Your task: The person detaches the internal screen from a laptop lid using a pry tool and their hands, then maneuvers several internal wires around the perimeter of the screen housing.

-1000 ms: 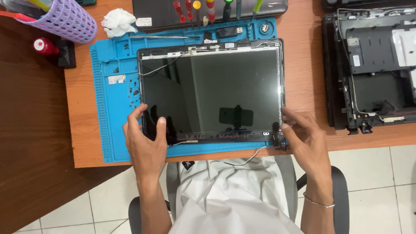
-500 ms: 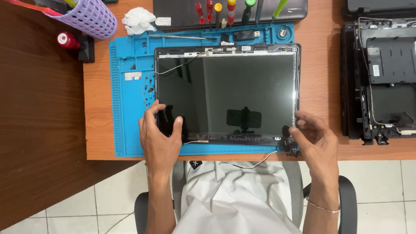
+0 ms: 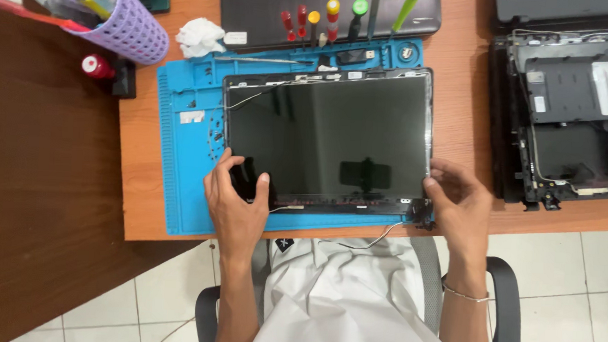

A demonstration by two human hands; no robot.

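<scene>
The left hand (image 3: 237, 199) pinches the near left corner of the flat black laptop screen panel (image 3: 326, 141), and the right hand (image 3: 458, 200) pinches its right corner. The panel lies on a blue rubber work mat (image 3: 179, 164), likely so it does not slide or scratch.

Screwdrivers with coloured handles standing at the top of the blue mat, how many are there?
6, in a row behind the screen: two red, orange, yellow-red, green, and a lime one leaning right. Others may be hidden.

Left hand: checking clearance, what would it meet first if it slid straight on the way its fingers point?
Probably only the dark glossy laptop screen panel that the left hand already grips; beyond it, likely the row of colour-handled screwdrivers.
</scene>
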